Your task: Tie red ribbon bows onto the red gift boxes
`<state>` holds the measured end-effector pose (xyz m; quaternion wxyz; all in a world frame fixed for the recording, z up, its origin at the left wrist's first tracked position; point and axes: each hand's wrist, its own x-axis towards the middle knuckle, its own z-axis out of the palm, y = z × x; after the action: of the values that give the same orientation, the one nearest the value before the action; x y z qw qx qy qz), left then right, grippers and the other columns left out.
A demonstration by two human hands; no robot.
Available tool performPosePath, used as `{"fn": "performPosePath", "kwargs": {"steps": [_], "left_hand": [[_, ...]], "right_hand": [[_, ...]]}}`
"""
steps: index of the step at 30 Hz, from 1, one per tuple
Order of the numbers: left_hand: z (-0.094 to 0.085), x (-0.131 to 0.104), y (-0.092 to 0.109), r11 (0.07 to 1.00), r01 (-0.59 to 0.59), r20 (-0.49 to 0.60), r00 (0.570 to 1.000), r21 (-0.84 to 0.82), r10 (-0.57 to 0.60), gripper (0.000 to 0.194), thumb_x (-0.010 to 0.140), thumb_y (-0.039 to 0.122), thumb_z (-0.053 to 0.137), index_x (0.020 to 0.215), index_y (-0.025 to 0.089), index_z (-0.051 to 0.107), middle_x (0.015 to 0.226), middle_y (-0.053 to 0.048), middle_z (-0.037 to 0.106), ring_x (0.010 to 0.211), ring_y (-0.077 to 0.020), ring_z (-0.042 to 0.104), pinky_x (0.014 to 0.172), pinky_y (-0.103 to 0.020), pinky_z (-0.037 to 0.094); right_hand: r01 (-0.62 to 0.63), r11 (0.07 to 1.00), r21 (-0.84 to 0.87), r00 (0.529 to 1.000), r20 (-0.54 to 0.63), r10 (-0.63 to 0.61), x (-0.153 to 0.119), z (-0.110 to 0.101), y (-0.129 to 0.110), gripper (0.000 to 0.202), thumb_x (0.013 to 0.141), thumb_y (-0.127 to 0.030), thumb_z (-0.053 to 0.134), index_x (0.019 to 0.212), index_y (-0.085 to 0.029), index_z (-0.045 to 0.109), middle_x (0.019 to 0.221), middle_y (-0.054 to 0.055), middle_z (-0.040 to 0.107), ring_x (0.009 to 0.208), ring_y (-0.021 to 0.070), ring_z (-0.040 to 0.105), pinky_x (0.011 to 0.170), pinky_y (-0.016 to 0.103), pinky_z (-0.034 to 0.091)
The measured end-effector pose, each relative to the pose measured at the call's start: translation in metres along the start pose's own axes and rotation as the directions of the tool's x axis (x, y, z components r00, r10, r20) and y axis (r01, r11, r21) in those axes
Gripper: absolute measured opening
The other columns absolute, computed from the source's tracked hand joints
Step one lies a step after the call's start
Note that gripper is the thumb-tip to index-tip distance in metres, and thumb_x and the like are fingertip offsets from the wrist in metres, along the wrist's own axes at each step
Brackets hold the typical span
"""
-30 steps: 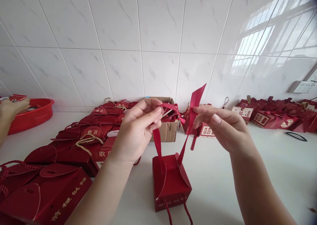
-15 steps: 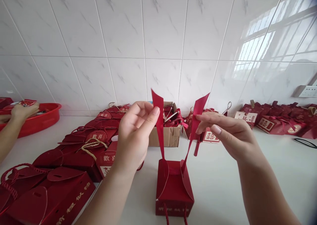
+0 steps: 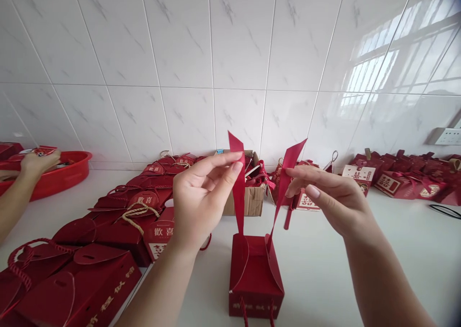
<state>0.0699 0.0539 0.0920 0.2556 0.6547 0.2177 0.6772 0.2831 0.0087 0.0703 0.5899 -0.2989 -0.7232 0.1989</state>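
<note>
A dark red gift box (image 3: 257, 269) stands on the white counter before me, with curved flaps on top and a twisted cord hanging from its front. Two ends of a red ribbon (image 3: 238, 202) rise from the top of the box, one on each side. My left hand (image 3: 201, 192) pinches the left end between thumb and fingers, close to its slanted tip. The right end is held near its top by the fingers of my right hand (image 3: 333, 197). Both ends are drawn upright and apart.
Red gift boxes (image 3: 104, 279) with cords crowd the left. A cardboard carton (image 3: 248, 202) with ribbons stands behind. More red boxes (image 3: 406, 178) line the wall at right, near a black loop (image 3: 446, 211). Another person's hand (image 3: 39, 163) works over a red basin (image 3: 77, 171).
My left hand has shifted slightly right, its index finger now straighter over the ribbon. My right hand keeps nearly the same hold. The whole view has moved a little.
</note>
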Motion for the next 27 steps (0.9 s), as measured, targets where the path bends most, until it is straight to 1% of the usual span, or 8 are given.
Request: {"fn": "performPosePath", "kwargs": {"steps": [4,8,10,14,17,19,23,27], "left_hand": [[-0.0031,0.002,0.0037,1.0,0.002,0.071,0.997,0.014,-0.003,0.017,0.076,0.017,0.071,0.092,0.023,0.073,0.088,-0.001,0.075,0.081,-0.0154,0.07,0.074,-0.027,0.059],[-0.0055,0.0041,0.0029,0.999,0.0,0.152,0.988,0.036,-0.005,0.014,0.077,0.015,0.07,0.088,0.023,0.075,0.089,-0.001,0.075,0.083,-0.015,0.069,0.078,-0.027,0.058],[-0.006,0.0043,0.0019,0.999,-0.009,0.157,0.988,0.038,0.003,0.014,0.078,0.015,0.069,0.088,0.023,0.075,0.091,-0.001,0.075,0.087,-0.0156,0.069,0.08,-0.028,0.058],[-0.0068,0.0039,0.0019,0.999,0.003,0.123,0.992,0.051,-0.01,0.02,0.076,0.017,0.071,0.094,0.024,0.074,0.097,-0.002,0.074,0.088,-0.0168,0.069,0.081,-0.029,0.057],[-0.0078,0.0043,0.0022,0.998,0.004,0.112,0.994,0.06,-0.011,0.024,0.074,0.017,0.072,0.097,0.024,0.074,0.096,-0.002,0.074,0.082,-0.0162,0.068,0.079,-0.03,0.056],[-0.0083,0.0047,0.0021,0.998,-0.011,0.121,0.993,0.063,0.003,0.025,0.074,0.017,0.072,0.098,0.024,0.073,0.096,-0.002,0.074,0.082,-0.016,0.067,0.079,-0.029,0.056],[-0.0089,0.0048,0.0013,0.997,-0.033,0.164,0.986,0.066,0.022,0.026,0.076,0.018,0.07,0.102,0.024,0.072,0.099,-0.003,0.072,0.085,-0.016,0.066,0.078,-0.028,0.055],[-0.0093,0.0048,0.0011,0.998,-0.027,0.179,0.984,0.062,0.016,0.026,0.079,0.02,0.068,0.104,0.025,0.071,0.101,-0.003,0.072,0.086,-0.0157,0.065,0.078,-0.027,0.055]], "right_hand": [[-0.01,1.0,0.022,1.0,-0.004,0.01,-0.0007,-0.0011,0.0016,0.028,0.09,-0.026,0.057,0.116,-0.032,0.067,0.104,0.005,0.068,0.082,0.0169,0.064,0.069,0.032,0.057],[0.006,1.0,0.03,1.0,-0.022,-0.006,-0.0001,-0.0014,0.0022,0.028,0.09,-0.026,0.058,0.116,-0.033,0.066,0.095,0.004,0.067,0.078,0.0174,0.062,0.066,0.033,0.054],[0.015,1.0,0.02,1.0,-0.025,-0.015,0.0004,-0.0014,0.0019,0.028,0.09,-0.026,0.058,0.116,-0.034,0.066,0.09,0.004,0.067,0.078,0.0183,0.062,0.066,0.035,0.054],[0.025,1.0,0.014,0.999,-0.027,-0.025,0.0004,-0.0017,0.0017,0.028,0.09,-0.027,0.057,0.115,-0.034,0.066,0.084,0.004,0.069,0.077,0.0197,0.061,0.067,0.037,0.053],[0.03,0.999,0.018,0.999,-0.044,-0.03,0.0,-0.0017,0.0016,0.027,0.089,-0.028,0.058,0.113,-0.035,0.067,0.091,0.003,0.07,0.077,0.0193,0.061,0.067,0.038,0.054],[0.016,1.0,0.003,0.998,-0.065,-0.016,-0.0002,-0.0016,0.0014,0.025,0.089,-0.029,0.059,0.112,-0.035,0.068,0.097,0.003,0.07,0.082,0.02,0.062,0.069,0.037,0.054],[0.001,1.0,-0.022,0.995,-0.099,-0.004,-0.0002,-0.0016,0.001,0.024,0.089,-0.029,0.059,0.11,-0.034,0.069,0.105,0.001,0.069,0.096,0.0195,0.062,0.077,0.033,0.055],[0.0,1.0,-0.004,0.993,-0.116,0.0,0.0003,-0.0014,0.002,0.024,0.09,-0.027,0.058,0.109,-0.035,0.069,0.11,0.0,0.069,0.104,0.0189,0.062,0.085,0.032,0.054]]}}
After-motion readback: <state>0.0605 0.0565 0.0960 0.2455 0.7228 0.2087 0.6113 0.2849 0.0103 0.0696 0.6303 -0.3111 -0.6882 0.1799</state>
